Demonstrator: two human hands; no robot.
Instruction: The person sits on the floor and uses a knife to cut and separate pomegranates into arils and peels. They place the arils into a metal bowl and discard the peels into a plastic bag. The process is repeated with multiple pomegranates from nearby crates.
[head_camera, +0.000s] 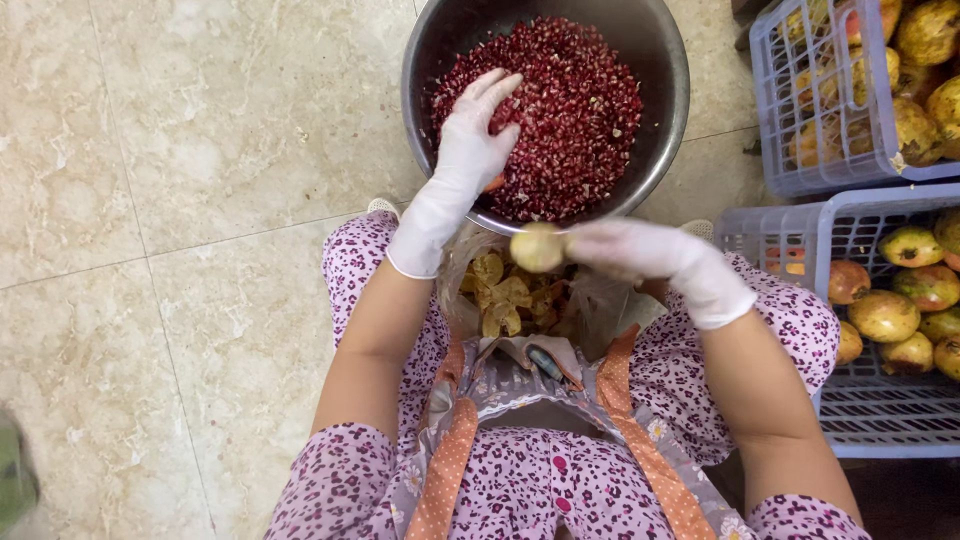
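Observation:
A large dark metal bowl (660, 70) on the floor holds a heap of red pomegranate seeds (570, 110). My left hand (470, 140), in a white glove, lies flat on the seeds with its fingers spread. My right hand (640, 250), also gloved, grips a pale piece of pomegranate peel (538, 247) just below the bowl's near rim. Under it, between my knees, a clear plastic bag (590, 310) holds several yellowish peel scraps (505, 300).
Two lilac plastic crates stand at the right: one at the back (780, 120) and a nearer one (870, 410), both with whole pomegranates (885, 315). Beige marble floor tiles (180, 200) stretch to the left. A small knife (545, 362) rests on my apron.

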